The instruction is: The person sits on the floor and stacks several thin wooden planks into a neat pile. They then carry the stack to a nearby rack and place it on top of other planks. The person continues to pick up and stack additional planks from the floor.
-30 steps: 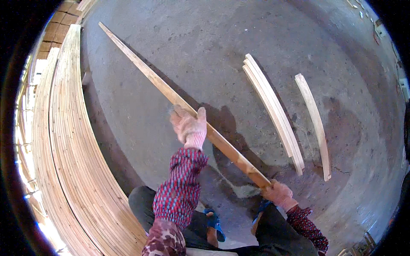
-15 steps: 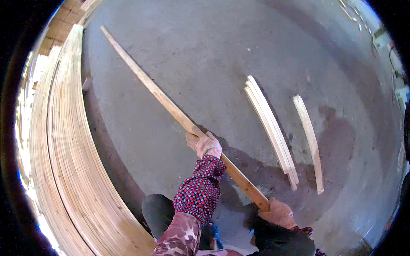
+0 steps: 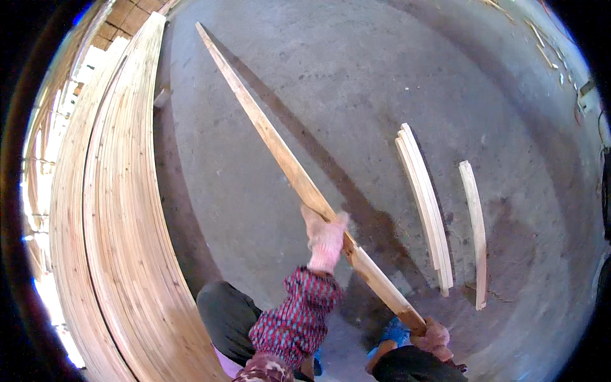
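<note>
Over the grey floor (image 3: pixel 356 83), we held the long strip (image 3: pixel 299 179) slantwise, far end upper L, nr end by our R shoe (image 3: pixel 396 332); our L hand (image 3: pixel 326 239) pinched it btwn thumb & fingers partway along, & our R hand (image 3: pixel 436 339) had its fingers closed abt the nr end, tho we couldn't tell each finger apart. Stacked boards (image 3: pixel 130 223) lay to our L, w/ a few short strips (image 3: pixel 423 210) & a lone piece (image 3: pixel 474 235) on the floor to the R.

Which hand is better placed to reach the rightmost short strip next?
Your right hand, probably: at the near end of the long board, it looks closer to that strip than your left hand.
</note>
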`<state>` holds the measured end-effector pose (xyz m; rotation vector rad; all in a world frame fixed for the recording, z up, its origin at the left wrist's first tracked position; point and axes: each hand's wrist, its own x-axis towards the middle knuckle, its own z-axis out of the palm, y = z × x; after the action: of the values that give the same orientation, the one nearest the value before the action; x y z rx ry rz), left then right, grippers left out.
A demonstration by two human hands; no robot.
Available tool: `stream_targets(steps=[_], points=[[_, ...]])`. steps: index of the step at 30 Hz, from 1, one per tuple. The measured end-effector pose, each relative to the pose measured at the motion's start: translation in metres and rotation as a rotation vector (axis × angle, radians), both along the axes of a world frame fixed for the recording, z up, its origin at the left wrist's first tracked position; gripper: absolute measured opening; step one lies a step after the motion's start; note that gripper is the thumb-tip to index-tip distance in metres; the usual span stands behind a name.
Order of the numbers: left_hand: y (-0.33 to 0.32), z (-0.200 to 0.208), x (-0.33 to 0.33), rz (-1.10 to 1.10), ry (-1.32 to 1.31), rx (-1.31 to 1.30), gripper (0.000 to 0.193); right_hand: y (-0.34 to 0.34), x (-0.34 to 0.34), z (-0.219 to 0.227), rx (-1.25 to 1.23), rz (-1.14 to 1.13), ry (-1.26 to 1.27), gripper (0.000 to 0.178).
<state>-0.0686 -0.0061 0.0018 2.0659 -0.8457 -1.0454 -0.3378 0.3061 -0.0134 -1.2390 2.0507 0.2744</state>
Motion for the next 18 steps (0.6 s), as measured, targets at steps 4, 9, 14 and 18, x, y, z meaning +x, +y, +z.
stream_targets(steps=[4, 9, 14, 18], points=[[-0.016, -0.034, 0.032, 0.073, -0.023, 0.175, 0.072, 0.002, -0.034, 0.020, 0.006, 0.016, -0.045, 0.043], [0.072, -0.089, -0.017, 0.085, 0.514, -0.090, 0.056, -0.137, 0.034, 0.052, -0.134, -0.162, -0.346, 0.050], [0.149, -0.095, -0.067, 0.190, 0.908, 0.045, 0.057, -0.218, 0.085, 0.016, -0.152, 0.037, -0.458, 0.062], [0.147, -0.061, -0.045, -0.616, -0.023, 0.119, 0.057, -0.209, 0.077, -0.006, -0.115, -0.015, -0.539, 0.063]])
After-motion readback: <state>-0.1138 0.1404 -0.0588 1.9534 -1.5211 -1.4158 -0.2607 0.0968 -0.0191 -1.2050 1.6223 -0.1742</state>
